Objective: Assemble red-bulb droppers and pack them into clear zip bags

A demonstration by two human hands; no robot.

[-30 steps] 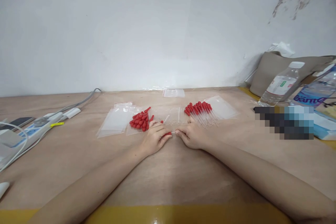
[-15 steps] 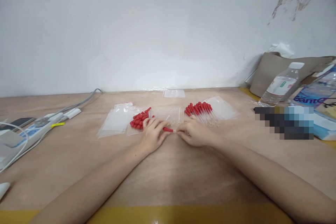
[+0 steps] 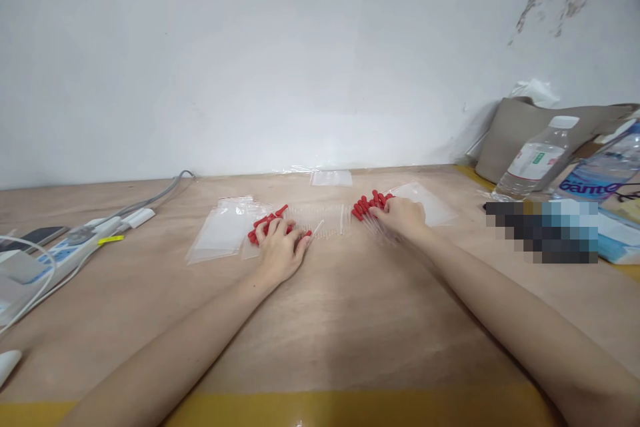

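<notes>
My left hand [image 3: 278, 250] rests over a pile of red rubber bulbs [image 3: 259, 232], fingers curled. One red rubber bulb [image 3: 307, 233] shows between its thumb and fingertips. Just right of it lies a row of thin clear glass tubes [image 3: 330, 221], with one tube slanting across the others. My right hand [image 3: 404, 217] is closed at the stack of glass droppers with red bulbs [image 3: 364, 205], thumb and fingers on a dropper there. The dropper in its grasp is mostly hidden behind the fingers.
Clear zip bags [image 3: 223, 230] lie left of the bulbs, another bag [image 3: 425, 203] under the droppers, and a small one [image 3: 331, 178] by the wall. A power strip [image 3: 65, 250] sits at left. Water bottles [image 3: 537, 160] and a grey bag [image 3: 505, 130] stand at right.
My right hand has moved right and away, from the dropper both hands held in the middle to the dropper stack. My left hand has drawn slightly left over the bulb pile.
</notes>
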